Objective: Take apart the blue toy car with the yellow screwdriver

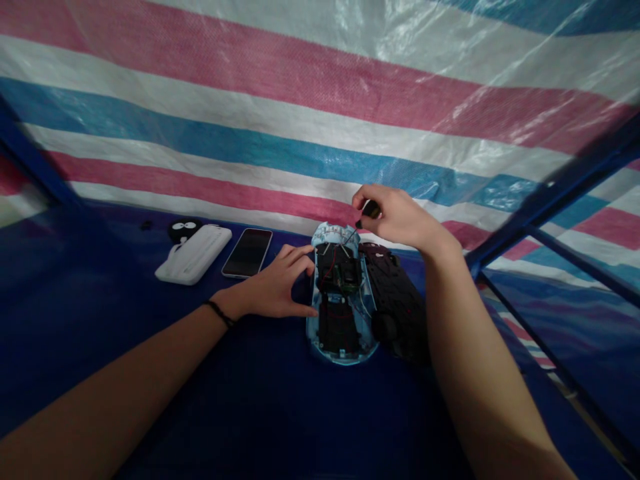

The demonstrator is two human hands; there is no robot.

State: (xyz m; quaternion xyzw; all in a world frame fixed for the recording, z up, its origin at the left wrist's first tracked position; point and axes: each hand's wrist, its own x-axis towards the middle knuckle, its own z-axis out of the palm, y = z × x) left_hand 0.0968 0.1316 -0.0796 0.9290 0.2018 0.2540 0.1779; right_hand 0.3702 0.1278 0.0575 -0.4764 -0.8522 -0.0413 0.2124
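Note:
A light blue toy car body point(313, 333) lies upside down on the dark blue surface, its black inner parts and thin wires showing. Against its left edge rests my left hand point(280, 283), fingers spread and nothing in the grasp. Above the far end, my right hand point(393, 213) is closed round the dark handle of a screwdriver point(371, 210). The screwdriver's thin shaft slants down and left to the car body; its tip is too small to make out. Touching the body's right side is a black toy car chassis point(397, 293) with a wheel, partly hidden by my right forearm.
To the left lie a smartphone point(248, 252), a white power bank point(195, 255) and a round black item with white eyes point(184, 229). Striped plastic sheeting point(250, 87) hangs behind the surface point(280, 413). Blue metal bars point(520, 200) stand on the right.

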